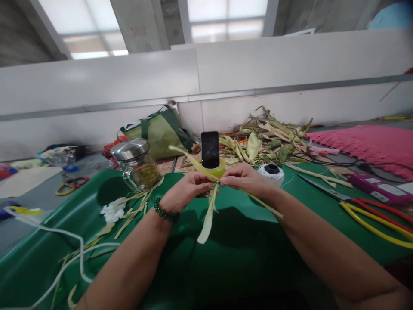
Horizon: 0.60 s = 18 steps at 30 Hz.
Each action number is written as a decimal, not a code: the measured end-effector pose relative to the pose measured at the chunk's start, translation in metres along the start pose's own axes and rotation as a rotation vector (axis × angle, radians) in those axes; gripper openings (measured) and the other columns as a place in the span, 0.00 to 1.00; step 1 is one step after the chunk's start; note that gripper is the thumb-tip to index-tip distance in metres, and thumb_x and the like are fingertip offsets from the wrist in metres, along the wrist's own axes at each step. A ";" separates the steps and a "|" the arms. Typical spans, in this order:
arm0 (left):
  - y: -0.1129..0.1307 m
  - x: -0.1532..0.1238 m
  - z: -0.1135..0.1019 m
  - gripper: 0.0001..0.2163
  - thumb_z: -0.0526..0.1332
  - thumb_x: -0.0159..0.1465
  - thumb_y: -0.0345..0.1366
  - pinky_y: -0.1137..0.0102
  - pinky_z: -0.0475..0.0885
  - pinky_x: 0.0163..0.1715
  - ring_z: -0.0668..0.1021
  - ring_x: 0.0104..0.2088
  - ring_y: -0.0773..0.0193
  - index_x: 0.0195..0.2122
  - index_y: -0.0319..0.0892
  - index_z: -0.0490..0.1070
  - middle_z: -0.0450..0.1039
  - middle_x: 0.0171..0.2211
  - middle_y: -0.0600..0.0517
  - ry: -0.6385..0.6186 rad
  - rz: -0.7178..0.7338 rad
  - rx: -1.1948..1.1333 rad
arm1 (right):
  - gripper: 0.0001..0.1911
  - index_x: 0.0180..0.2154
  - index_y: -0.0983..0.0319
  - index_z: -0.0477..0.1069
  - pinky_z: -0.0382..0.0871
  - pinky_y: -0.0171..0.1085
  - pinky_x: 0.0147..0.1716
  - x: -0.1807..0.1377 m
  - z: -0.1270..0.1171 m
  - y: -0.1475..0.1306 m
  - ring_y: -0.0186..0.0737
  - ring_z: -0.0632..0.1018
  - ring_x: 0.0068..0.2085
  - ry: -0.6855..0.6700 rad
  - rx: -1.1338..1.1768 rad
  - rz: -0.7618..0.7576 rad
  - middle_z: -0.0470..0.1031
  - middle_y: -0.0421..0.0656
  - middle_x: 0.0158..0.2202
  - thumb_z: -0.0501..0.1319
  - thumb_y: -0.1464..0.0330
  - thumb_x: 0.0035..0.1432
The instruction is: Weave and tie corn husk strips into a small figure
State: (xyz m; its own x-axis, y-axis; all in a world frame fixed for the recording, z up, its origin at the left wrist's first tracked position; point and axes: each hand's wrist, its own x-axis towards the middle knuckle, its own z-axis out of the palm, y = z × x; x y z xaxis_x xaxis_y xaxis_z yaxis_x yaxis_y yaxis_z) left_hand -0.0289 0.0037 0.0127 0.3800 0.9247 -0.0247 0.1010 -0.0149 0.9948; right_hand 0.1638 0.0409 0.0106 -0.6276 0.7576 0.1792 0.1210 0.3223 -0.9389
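My left hand [185, 189] and my right hand [243, 177] meet above the green mat [238, 241], both pinched on pale yellow-green husk strips [208, 215]. One strip hangs down from the pinch toward me, another runs up and left, and a third trails to the right under my right wrist. A dark bead bracelet [164, 211] circles my left wrist. Just behind my fingers a black phone [210, 149] stands upright in a yellow tape roll [220, 169].
A glass jar with a metal lid [137, 163] stands at the left, a white string spool [272, 172] at the right. Dried husks [267, 137] pile at the back. Scissors [325, 185], red and yellow cables [377, 219], a pink mat [364, 144], a green bag [158, 133], a white flower [112, 211].
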 end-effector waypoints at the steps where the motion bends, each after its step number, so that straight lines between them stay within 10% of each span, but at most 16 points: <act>1: 0.000 -0.001 -0.001 0.09 0.68 0.51 0.37 0.73 0.65 0.28 0.72 0.25 0.69 0.32 0.39 0.78 0.75 0.26 0.51 -0.007 -0.013 0.009 | 0.12 0.20 0.64 0.73 0.48 0.32 0.18 0.000 0.000 0.001 0.26 0.58 0.17 -0.001 0.041 0.018 0.59 0.33 0.13 0.62 0.63 0.48; 18: -0.006 0.002 -0.002 0.10 0.70 0.47 0.37 0.71 0.71 0.30 0.71 0.25 0.70 0.27 0.36 0.76 0.74 0.27 0.50 -0.204 -0.160 -0.242 | 0.12 0.21 0.64 0.71 0.50 0.31 0.16 0.005 0.004 0.006 0.25 0.61 0.16 -0.059 0.288 0.143 0.66 0.34 0.15 0.68 0.62 0.42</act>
State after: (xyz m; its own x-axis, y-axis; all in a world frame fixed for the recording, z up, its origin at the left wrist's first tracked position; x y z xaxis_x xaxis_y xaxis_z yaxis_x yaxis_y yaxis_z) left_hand -0.0304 0.0059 0.0067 0.5551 0.8127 -0.1771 -0.0374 0.2370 0.9708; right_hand 0.1582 0.0438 0.0044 -0.6643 0.7469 0.0298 -0.0058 0.0347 -0.9994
